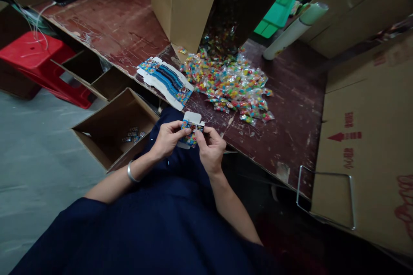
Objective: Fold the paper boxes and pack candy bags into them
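Between my two hands is a small printed candy box (189, 136), blue and multicoloured, with white end flaps standing out at its top and bottom. My left hand (169, 138) grips its left side, thumb across the front. On the right side my right hand (211, 146) pinches it, thumb on the printed face. Just beyond, a fanned stack of flat printed box blanks (167, 79) lies at the table edge. To its right spreads a heap of clear candy packets (229, 81) filled with colourful pieces. Whether a packet is inside the held box cannot be seen.
An open carton (112, 124) with several small boxes inside stands lower left, near a red stool (35, 56). A tall carton (183, 4) rises behind the heap. A roll of film (290, 34), a green bin (277, 13) and a large carton (364, 137) are rightward on the table (297, 94).
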A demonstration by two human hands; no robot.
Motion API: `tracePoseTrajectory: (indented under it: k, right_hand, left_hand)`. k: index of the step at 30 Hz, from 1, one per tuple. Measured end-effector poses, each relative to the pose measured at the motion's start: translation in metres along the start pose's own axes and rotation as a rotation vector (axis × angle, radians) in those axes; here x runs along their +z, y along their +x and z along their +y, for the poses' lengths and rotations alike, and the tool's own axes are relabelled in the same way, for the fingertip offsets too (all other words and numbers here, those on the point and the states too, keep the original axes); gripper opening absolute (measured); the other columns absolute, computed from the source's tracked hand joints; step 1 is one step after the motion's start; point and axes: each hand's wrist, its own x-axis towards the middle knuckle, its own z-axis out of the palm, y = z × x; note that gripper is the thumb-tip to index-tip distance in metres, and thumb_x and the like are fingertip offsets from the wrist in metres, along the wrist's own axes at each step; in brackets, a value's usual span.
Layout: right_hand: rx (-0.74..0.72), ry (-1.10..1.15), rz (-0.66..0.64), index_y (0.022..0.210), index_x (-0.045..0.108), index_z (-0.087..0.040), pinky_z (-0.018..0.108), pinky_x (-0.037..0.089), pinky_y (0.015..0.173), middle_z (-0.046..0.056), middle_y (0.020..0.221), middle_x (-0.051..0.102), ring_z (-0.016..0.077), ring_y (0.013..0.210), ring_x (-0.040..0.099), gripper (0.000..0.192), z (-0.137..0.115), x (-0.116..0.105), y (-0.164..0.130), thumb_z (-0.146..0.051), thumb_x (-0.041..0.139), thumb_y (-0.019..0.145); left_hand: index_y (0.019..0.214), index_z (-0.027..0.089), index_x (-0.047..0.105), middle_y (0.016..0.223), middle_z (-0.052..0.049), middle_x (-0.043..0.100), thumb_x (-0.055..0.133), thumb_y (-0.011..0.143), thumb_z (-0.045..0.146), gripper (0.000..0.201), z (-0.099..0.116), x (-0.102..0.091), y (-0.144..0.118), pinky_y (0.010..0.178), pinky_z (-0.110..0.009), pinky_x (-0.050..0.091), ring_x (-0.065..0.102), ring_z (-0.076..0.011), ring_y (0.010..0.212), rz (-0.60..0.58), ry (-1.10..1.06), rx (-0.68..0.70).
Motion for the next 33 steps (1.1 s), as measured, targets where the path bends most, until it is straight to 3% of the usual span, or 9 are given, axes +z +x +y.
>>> tracePoseTrajectory:
  k: [2, 5, 8, 13, 16, 19, 22, 26, 33]
  right_hand:
    - [-0.004, 0.004, 0.060, 0.092, 0.072, -0.022, 0.031, 0.060, 0.067, 0.001, 0.079, 0.074, 0.0162, 0.067, 0.068, 0.022, 0.003, 0.006, -0.001, -0.044, 0.071, 0.092]
    - [-0.043, 0.016, 0.104, 0.113, 0.072, -0.022, 0.031, 0.062, 0.072, 0.002, 0.089, 0.075, 0.0174, 0.076, 0.072, 0.029, 0.005, 0.011, 0.002, -0.041, 0.073, 0.090]
    - [-0.107, -0.030, 0.121, 0.127, 0.068, -0.025, 0.030, 0.062, 0.071, 0.002, 0.092, 0.073, 0.0168, 0.077, 0.071, 0.039, 0.008, 0.011, 0.004, -0.041, 0.072, 0.091]
    - [-0.206, -0.067, 0.089, 0.107, 0.069, -0.024, 0.029, 0.058, 0.067, 0.000, 0.084, 0.066, 0.0148, 0.070, 0.065, 0.022, 0.012, 0.004, 0.004, -0.042, 0.069, 0.094]
    - [-0.246, -0.127, 0.054, 0.087, 0.063, -0.023, 0.032, 0.058, 0.073, 0.005, 0.095, 0.068, 0.0186, 0.084, 0.068, 0.022, 0.014, 0.001, 0.006, -0.043, 0.066, 0.096]
    - [-0.239, -0.081, 0.042, 0.091, 0.060, -0.023, 0.036, 0.059, 0.082, 0.009, 0.111, 0.070, 0.0217, 0.097, 0.071, 0.020, 0.013, 0.002, 0.007, -0.041, 0.067, 0.096]
    - [-0.210, 0.033, 0.071, 0.104, 0.059, -0.025, 0.035, 0.060, 0.081, 0.005, 0.102, 0.072, 0.0197, 0.089, 0.072, 0.022, 0.007, 0.004, 0.011, -0.040, 0.071, 0.094]
    - [-0.200, 0.037, -0.051, 0.082, 0.061, -0.024, 0.036, 0.060, 0.080, 0.003, 0.083, 0.069, 0.0199, 0.083, 0.069, 0.029, -0.006, 0.000, 0.019, -0.049, 0.073, 0.091]
    - [0.095, 0.077, -0.203, 0.081, 0.072, -0.021, 0.031, 0.057, 0.069, 0.001, 0.079, 0.073, 0.0162, 0.071, 0.066, 0.027, -0.015, -0.017, 0.037, -0.044, 0.085, 0.078]
  left_hand:
    - [0.091, 0.016, 0.073, 0.083, -0.003, 0.074, 0.090, 0.072, 0.047, 0.040, -0.005, 0.004, -0.003, 0.076, -0.030, 0.058, 0.067, -0.0162, 0.075, 0.088, 0.018, 0.069]
    - [0.122, 0.022, 0.067, 0.100, -0.002, 0.074, 0.088, 0.075, 0.039, 0.054, -0.005, 0.007, -0.008, 0.081, -0.029, 0.060, 0.071, -0.0165, 0.084, 0.175, 0.092, 0.166]
    - [0.138, 0.027, 0.060, 0.116, -0.003, 0.071, 0.085, 0.079, 0.035, 0.065, -0.002, 0.005, -0.012, 0.082, -0.029, 0.061, 0.072, -0.0146, 0.082, 0.118, 0.160, 0.164]
    - [0.122, 0.019, 0.068, 0.112, -0.007, 0.074, 0.083, 0.081, 0.035, 0.046, 0.004, -0.008, -0.010, 0.088, -0.032, 0.060, 0.073, -0.0212, 0.096, -0.139, 0.148, 0.080]
    - [0.111, 0.017, 0.068, 0.102, -0.007, 0.073, 0.082, 0.081, 0.035, 0.038, 0.011, -0.013, -0.008, 0.082, -0.030, 0.059, 0.071, -0.0195, 0.088, -0.254, 0.211, 0.035]
    - [0.105, 0.018, 0.064, 0.102, -0.004, 0.068, 0.083, 0.080, 0.032, 0.035, 0.014, -0.012, -0.008, 0.075, -0.025, 0.057, 0.067, -0.0148, 0.082, -0.205, 0.231, 0.074]
    - [0.101, 0.020, 0.055, 0.102, -0.001, 0.061, 0.085, 0.075, 0.030, 0.040, 0.015, -0.008, -0.008, 0.073, -0.023, 0.056, 0.065, -0.0110, 0.077, -0.125, 0.169, 0.100]
    - [0.101, 0.021, 0.052, 0.101, -0.001, 0.059, 0.085, 0.075, 0.029, 0.043, 0.017, -0.006, -0.009, 0.073, -0.023, 0.057, 0.066, -0.0109, 0.077, -0.133, 0.152, 0.062]
    - [0.111, 0.022, 0.056, 0.108, -0.004, 0.066, 0.079, 0.080, 0.022, 0.039, 0.023, -0.013, -0.009, 0.087, -0.031, 0.059, 0.072, -0.0181, 0.093, -0.181, 0.327, 0.146]
